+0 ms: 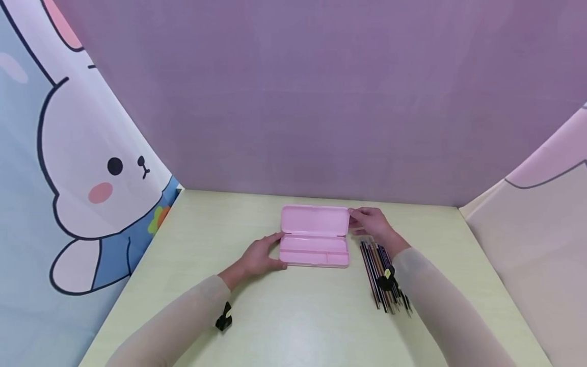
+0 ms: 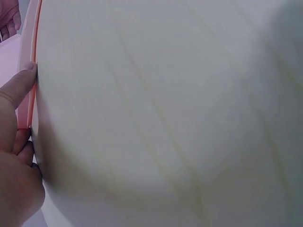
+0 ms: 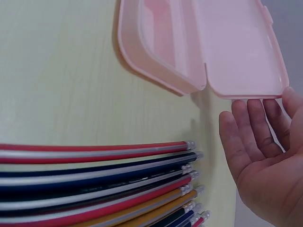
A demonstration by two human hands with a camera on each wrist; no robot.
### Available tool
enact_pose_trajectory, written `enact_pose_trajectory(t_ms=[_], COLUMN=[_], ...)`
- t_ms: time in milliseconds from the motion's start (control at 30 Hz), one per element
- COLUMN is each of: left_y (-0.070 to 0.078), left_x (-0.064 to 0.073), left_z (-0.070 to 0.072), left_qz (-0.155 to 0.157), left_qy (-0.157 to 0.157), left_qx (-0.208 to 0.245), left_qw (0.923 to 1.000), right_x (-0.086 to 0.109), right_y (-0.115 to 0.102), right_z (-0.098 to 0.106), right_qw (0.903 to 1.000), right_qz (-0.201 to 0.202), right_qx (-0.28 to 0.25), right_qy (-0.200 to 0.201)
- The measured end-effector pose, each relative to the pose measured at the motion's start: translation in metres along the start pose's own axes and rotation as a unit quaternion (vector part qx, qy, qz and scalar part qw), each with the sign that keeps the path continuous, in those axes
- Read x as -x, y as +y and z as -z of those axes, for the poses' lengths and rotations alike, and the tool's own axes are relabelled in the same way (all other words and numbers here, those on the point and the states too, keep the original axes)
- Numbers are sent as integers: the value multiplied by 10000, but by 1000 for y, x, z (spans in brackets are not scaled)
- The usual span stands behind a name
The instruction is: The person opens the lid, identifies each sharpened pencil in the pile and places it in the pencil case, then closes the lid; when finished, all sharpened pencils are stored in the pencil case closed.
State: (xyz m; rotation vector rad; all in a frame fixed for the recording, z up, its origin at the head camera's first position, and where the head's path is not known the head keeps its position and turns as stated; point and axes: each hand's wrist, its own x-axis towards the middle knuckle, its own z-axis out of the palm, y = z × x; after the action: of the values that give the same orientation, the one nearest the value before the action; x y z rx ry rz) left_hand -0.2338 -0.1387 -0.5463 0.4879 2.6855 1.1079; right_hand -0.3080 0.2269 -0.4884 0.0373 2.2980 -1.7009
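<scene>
A pink pencil case [image 1: 314,257] lies on the table with its lid [image 1: 315,219] swung back, and its divided inside shows. My left hand [image 1: 258,256] holds the case by its left end. In the left wrist view the thumb [image 2: 23,85] presses the front edge while other fingers bend round the end. At the lid's right end, my right hand [image 1: 373,224] pinches the edge, thumb on top and fingertips [image 3: 255,106] beneath. Beside the case, partly under the right wrist, lies a bundle of pencils [image 3: 104,189] in red, dark blue, black and orange-yellow.
The pale wood-look table [image 1: 293,316] ends at a purple backdrop [image 1: 321,102] behind the case. A cloth with a cartoon rabbit [image 1: 91,153] hangs on the left, and a pale cloth [image 1: 541,244] on the right.
</scene>
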Motion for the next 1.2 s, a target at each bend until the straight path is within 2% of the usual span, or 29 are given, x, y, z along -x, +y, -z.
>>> enact_pose_trajectory(t_ms=[100, 267, 433, 633, 867, 1200], left_y=[1, 6, 9, 8, 7, 7], left_x=[-1, 0, 1, 1, 4, 5], left_z=[0, 0, 0, 0, 2, 4], left_qz=[18, 81, 64, 79, 110, 221], left_qy=[10, 21, 45, 37, 35, -167], left_qx=[-73, -128, -249, -324, -291, -171], left_qw=[10000, 9999, 9997, 9994, 9995, 9995], right_x=[-1, -1, 4, 17, 45, 97], right_y=[0, 1, -1, -15, -21, 8], right_z=[-1, 1, 10, 32, 60, 86], right_qw=[9998, 9998, 9999, 9986, 9951, 9918], right_qz=[-157, -145, 68, 432, 652, -9], right_qx=[8, 2, 104, 254, 719, 1224], right_qy=[90, 124, -58, -192, -204, -375])
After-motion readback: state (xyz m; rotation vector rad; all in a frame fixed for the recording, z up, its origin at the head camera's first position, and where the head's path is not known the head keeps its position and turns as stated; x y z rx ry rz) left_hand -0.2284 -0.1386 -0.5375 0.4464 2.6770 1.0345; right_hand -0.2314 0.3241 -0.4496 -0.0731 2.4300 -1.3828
